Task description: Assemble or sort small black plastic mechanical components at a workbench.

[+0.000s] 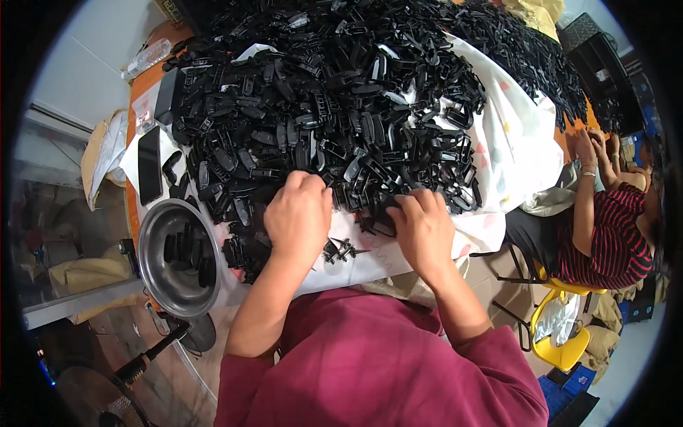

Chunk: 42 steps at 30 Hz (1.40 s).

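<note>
Sorting at near edge of black plastic parts pile (334, 107).
Left hand (299, 217) curled, contents hidden; right hand (423, 228) pinching one black piece. Probably picking; next needs clean single-piece separation toward steel bowl (153, 274).

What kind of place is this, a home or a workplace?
Probably a small workshop for hand assembly or sorting: a huge heap of black plastic parts covers the table, a metal bowl holds some, and a co-worker sits alongside.
</note>
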Each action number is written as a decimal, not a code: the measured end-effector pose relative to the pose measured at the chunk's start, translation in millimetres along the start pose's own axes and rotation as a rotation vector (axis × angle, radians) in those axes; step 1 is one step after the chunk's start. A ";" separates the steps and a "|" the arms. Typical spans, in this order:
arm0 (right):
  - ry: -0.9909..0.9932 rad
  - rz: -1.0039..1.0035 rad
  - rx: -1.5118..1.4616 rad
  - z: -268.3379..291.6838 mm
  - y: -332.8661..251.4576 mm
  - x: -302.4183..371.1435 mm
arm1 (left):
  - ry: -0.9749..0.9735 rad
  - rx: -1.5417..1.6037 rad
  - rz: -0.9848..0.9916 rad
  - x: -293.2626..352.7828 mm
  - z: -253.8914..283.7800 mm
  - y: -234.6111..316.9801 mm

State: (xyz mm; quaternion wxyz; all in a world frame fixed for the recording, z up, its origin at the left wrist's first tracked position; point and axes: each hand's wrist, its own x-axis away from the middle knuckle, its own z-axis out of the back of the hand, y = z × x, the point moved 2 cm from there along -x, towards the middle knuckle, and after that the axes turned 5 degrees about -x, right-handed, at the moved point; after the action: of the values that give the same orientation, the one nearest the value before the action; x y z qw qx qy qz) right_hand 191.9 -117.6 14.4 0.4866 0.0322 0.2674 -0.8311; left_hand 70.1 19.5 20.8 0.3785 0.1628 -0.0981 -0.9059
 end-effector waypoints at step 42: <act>-0.036 0.487 -0.476 22.4 -14.9 0.1 | -0.076 0.888 -0.150 36.3 10.4 7.7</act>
State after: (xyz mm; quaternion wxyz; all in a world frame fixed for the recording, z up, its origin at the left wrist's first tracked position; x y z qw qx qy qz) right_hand 184.2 -122.6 39.7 0.6694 -0.0341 0.4297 -0.6050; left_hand 47.4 -11.4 24.8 0.2013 0.2827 -0.4789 -0.8063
